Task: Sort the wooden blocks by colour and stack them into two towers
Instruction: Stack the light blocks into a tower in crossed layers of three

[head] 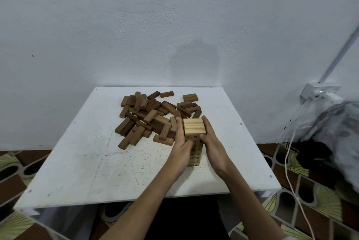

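- A tower of light blocks (194, 138) stands upright on the white surface (81, 162), right of centre and toward the near edge; its long axis runs vertically.
- The left hand (181, 142) is laid flat against the tower's left face, fingers straight and pointing upward along it.
- The right hand (210, 138) is pressed flat against the right face in the same way, so the tower is held squeezed between two open palms and not gripped by curled fingers.
- Judged from this, the stack is being squared up and the light colour is largely done.
- The pile of dark blocks (153, 115) lies loose on the surface, just beyond and to the left of the tower, its nearest pieces almost touching the left hand.
- No second tower can be seen yet.
- The left hand lies nearer the pile, so the next reach would probably fall to it, away from the body and leftward.
- Bare surface is left at the near left, which would seem a fit spot for the dark tower.
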{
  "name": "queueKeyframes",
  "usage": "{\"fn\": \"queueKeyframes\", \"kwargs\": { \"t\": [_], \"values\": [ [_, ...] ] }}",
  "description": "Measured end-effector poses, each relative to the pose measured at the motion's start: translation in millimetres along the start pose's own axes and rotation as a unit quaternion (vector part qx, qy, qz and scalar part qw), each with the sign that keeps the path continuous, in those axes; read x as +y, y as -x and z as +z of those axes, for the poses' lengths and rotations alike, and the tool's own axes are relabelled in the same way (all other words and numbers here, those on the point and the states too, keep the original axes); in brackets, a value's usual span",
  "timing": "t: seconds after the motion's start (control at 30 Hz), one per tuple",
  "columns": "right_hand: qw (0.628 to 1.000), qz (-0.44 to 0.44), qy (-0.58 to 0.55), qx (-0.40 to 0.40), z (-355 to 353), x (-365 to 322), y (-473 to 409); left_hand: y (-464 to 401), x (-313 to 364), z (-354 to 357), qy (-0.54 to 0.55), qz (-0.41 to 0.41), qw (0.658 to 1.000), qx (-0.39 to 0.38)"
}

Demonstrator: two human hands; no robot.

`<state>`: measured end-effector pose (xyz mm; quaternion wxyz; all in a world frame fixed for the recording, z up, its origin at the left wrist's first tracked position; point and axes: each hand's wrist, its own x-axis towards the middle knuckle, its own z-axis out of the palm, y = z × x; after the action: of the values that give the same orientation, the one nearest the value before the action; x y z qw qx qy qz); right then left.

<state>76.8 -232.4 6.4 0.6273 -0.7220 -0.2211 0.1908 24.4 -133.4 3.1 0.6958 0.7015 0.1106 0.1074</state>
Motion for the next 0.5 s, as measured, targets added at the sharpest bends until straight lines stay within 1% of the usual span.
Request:
{"fn": "queueKeyframes", "kwargs": {
  "t": [0.5],
  "values": [
    [1.000,0.008,0.009,0.007,2.7,-3.7,1.0,-2.3,-4.2,1.0,-0.003,0.002,1.000,0.004]
  ]
}}
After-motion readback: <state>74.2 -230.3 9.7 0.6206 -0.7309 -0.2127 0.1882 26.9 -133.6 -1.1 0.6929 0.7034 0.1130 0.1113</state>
